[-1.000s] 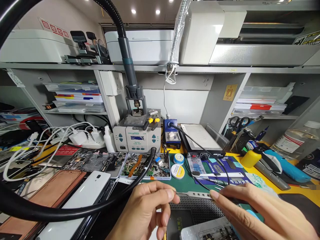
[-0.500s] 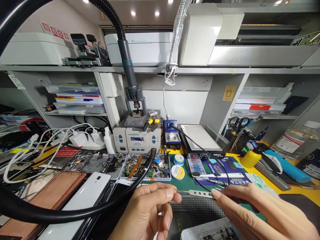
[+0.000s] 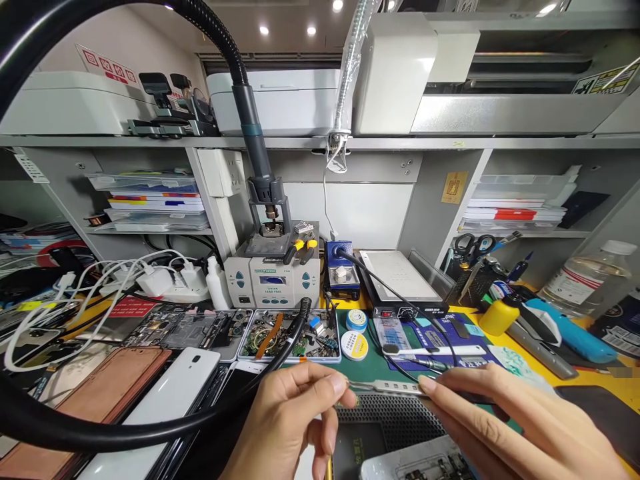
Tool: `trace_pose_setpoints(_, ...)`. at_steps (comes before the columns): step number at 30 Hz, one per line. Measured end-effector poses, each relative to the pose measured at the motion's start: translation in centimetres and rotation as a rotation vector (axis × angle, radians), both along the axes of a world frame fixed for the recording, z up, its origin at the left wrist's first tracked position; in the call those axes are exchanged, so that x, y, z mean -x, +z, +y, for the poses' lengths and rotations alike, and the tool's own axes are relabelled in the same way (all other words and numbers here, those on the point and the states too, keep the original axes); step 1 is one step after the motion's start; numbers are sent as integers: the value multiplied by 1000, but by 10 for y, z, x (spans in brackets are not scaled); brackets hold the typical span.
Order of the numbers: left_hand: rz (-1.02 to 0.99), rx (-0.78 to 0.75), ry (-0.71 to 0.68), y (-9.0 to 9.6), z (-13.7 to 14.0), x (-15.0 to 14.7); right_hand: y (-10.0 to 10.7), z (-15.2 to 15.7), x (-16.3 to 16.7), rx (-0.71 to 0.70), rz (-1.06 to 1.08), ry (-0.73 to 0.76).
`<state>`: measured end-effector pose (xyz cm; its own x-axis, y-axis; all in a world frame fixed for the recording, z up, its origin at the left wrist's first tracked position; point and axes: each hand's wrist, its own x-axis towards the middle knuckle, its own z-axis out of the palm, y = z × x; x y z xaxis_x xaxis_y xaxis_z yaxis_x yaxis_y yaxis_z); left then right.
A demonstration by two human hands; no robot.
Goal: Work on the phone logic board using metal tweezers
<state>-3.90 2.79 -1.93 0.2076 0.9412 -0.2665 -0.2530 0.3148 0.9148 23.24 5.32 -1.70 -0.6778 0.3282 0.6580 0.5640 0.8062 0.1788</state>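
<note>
Between my two hands lies a pair of slotted metal tweezers [image 3: 395, 387], pointing left. My right hand [image 3: 505, 420] is closed on their wider end, thumb and fingers pressed along it. At the thin end, my left hand [image 3: 295, 413] pinches the tips between thumb and forefinger; whether some small part is also in that pinch is hidden. A slim gold-coloured piece [image 3: 329, 469] shows under my left fingers. Below the hands, partly cut off, a whitish phone part with exposed components [image 3: 415, 463] rests by a black perforated plate [image 3: 400, 420].
A thick black hose [image 3: 200, 420] loops across the left side over a white phone [image 3: 155, 413]. Behind my hands are a tray of small parts [image 3: 290, 333], two round tins [image 3: 355, 345], a toothbrush [image 3: 440, 351] and a hot-air station [image 3: 273, 280].
The view has shifted slightly. Both hands keep their hold on the tweezers, and a gold-coloured piece now shows beneath my left hand.
</note>
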Motion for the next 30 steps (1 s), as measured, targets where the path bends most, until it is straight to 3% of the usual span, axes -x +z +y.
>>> trace_pose_setpoints(16,-191,-51,32,-4,0,-2,0,4,5,59,99,33)
trace_pose_setpoints(24,-55,-38,25,-2,1,-1,5,4,6,89,132,17)
trace_pose_setpoints(30,211,-175,24,9,-7,4,21,3,4,331,341,-53)
